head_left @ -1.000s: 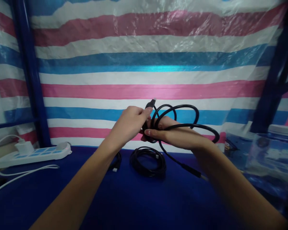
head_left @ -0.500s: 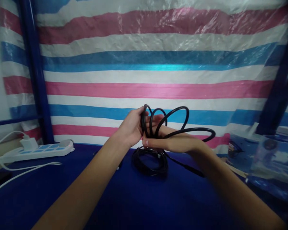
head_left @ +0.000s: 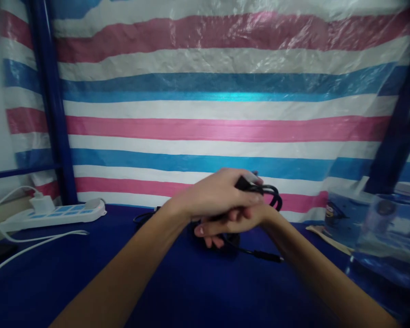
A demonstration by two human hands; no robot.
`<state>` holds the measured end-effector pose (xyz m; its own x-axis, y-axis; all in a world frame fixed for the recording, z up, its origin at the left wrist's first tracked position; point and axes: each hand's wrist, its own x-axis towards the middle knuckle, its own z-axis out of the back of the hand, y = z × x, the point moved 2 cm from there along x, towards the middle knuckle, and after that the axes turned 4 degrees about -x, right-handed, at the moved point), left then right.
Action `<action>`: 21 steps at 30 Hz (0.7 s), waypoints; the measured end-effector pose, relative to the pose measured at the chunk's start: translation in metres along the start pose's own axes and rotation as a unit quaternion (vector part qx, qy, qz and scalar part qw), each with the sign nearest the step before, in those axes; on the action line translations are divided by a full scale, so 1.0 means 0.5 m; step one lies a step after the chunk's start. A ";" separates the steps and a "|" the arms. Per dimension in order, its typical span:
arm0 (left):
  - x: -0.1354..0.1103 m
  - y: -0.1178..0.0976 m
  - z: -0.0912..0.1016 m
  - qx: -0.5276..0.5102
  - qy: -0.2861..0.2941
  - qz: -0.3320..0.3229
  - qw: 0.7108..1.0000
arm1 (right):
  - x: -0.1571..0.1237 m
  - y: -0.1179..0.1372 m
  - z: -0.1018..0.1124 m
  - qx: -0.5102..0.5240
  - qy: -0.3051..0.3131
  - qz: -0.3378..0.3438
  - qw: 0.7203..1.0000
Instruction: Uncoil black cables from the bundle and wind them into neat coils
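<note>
My left hand [head_left: 213,193] lies across the top of my right hand [head_left: 237,221], its fingers closed on a black cable [head_left: 276,197] close to a dark connector end [head_left: 242,183]. The right hand is curled underneath, fingers pointing left, with the same cable bunched at its wrist side. Loops of it are mostly hidden between the two hands. A free cable end with a dark plug [head_left: 267,256] trails to the right below them. Behind and below the hands, a coiled black cable [head_left: 235,240] rests on the blue table, largely covered by them.
A white power strip [head_left: 59,215] with a plugged-in charger [head_left: 42,203] and a white cord [head_left: 37,246] sits at the left. Clear plastic containers [head_left: 389,232] stand at the right beside a flat pale strip [head_left: 330,239]. Striped sheeting [head_left: 205,130] hangs behind the table.
My left hand has turned over and moved right, across the right hand. The wide cable loops are now drawn into a tighter bunch. The right hand has lowered slightly.
</note>
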<state>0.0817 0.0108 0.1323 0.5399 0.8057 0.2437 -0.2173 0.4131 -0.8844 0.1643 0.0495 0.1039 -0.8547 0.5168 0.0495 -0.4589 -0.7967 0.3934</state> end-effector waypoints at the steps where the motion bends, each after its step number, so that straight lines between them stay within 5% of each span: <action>1: 0.001 -0.001 0.013 -0.031 -0.041 -0.023 0.998 | 0.004 0.004 0.000 -0.021 -0.018 -0.005 1.000; 3: 0.001 -0.001 0.044 -0.079 -0.152 -0.061 0.983 | 0.011 0.015 0.007 -0.101 -0.128 -0.001 0.987; 7: -0.008 0.000 0.101 -0.131 -0.365 -0.140 0.911 | -0.001 0.049 0.034 -0.246 -0.408 0.091 0.875; 9: -0.015 -0.002 0.120 -0.154 -0.432 -0.196 0.867 | -0.014 0.053 0.051 -0.233 -0.489 0.062 0.838; 11: -0.020 -0.005 0.130 -0.180 -0.467 -0.240 0.832 | -0.017 0.035 0.063 -0.143 -0.473 -0.040 0.869; 13: -0.020 -0.008 0.129 -0.220 -0.469 -0.267 0.812 | -0.012 0.000 0.066 0.028 -0.384 -0.133 0.913; 15: -0.017 -0.012 0.120 -0.270 -0.440 -0.288 0.807 | -0.003 -0.034 0.064 0.210 -0.302 -0.160 0.916; 18: -0.006 -0.017 0.096 -0.329 -0.351 -0.288 0.828 | 0.006 -0.062 0.068 0.377 -0.263 -0.089 0.884; 21: 0.003 -0.018 0.076 -0.372 -0.279 -0.256 0.848 | 0.004 -0.059 0.081 0.435 -0.300 0.009 0.849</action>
<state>0.0536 0.0241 0.1557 -0.1050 0.7628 0.6381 0.6140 0.5544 -0.5618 0.1860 0.0869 0.1295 -0.4618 0.7819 0.4187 0.1297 -0.4074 0.9040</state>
